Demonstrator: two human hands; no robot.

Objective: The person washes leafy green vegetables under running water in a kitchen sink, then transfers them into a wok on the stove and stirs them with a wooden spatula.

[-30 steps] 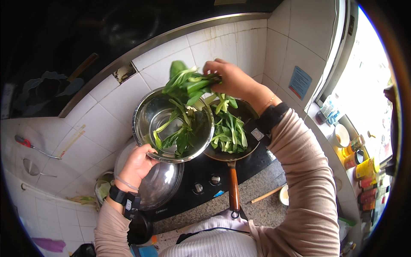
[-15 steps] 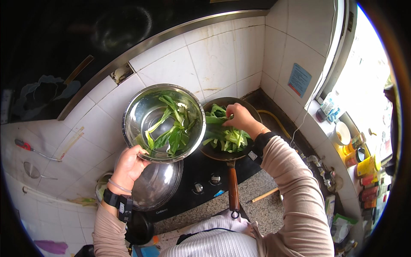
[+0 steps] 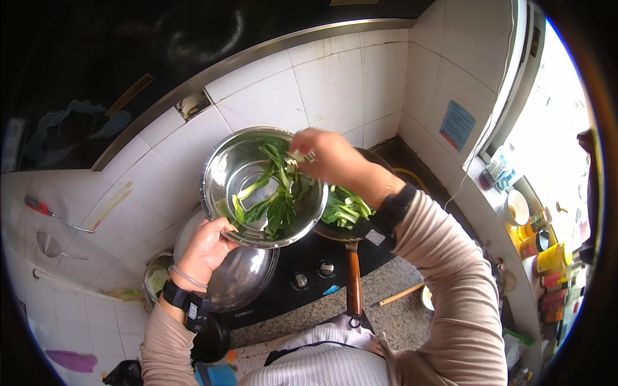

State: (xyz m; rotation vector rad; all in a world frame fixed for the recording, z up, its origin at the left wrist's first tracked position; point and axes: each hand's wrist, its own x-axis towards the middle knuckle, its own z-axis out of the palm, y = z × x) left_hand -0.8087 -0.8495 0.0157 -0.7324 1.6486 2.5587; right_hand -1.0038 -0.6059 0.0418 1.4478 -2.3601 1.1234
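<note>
Now your right hand (image 3: 325, 157) has come back from the pan to the steel bowl (image 3: 222, 186), where half a second ago it was down over the dark pan (image 3: 335, 233) with the leaves it had carried across. That puts one more handful in the pan and starts another grab. Its fingers (image 3: 302, 153) are pinched on the pale stem ends of the leafy greens (image 3: 277, 199) at the bowl's far rim, grasping them, though how many stalks they have gathered is hard to tell.

Your left hand (image 3: 207, 248) grips the near rim of the bowl, fingers curled under it and thumb over the edge, holding it tilted toward the pan and raised above the stove. It has kept that hold through the last second.

The bowl holds a loose tangle of green stalks and leaves, noticeably fewer than a second ago, with bare metal showing on the left side. The pan, partly hidden behind the bowl and your right wrist, holds a small heap of greens in the pan (image 3: 347, 207); its wooden handle (image 3: 353, 280) points back toward you. Beneath the bowl, a domed glass lid (image 3: 241, 280) sits over the stove's left burner.
</note>
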